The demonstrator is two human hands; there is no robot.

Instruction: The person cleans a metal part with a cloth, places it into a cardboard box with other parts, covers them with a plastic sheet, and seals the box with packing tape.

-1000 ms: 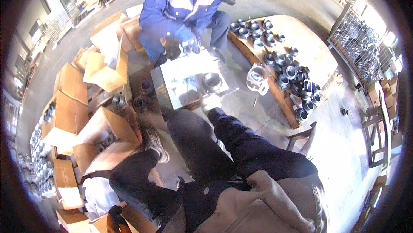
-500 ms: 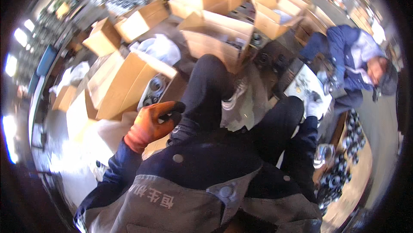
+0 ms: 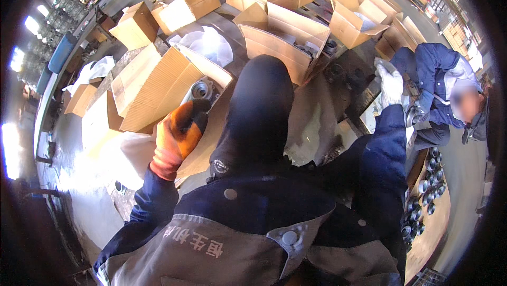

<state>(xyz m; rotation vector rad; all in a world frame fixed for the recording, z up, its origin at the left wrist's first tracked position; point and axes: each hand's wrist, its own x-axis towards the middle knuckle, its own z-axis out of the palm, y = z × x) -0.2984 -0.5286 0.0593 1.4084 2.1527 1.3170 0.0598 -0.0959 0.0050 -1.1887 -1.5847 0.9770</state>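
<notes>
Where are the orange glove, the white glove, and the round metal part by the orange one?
Orange glove (image 3: 178,132): head view, middle of the glove.
White glove (image 3: 390,83): head view, middle of the glove.
Round metal part (image 3: 200,91): head view, its round front.

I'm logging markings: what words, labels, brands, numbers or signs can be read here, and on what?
Jacket: pale lettering on the front, which I won't copy out.
Trousers: small pale mark, too small to read.
Boxes: no print I can make out.
Metal part: none I can make out.
</notes>
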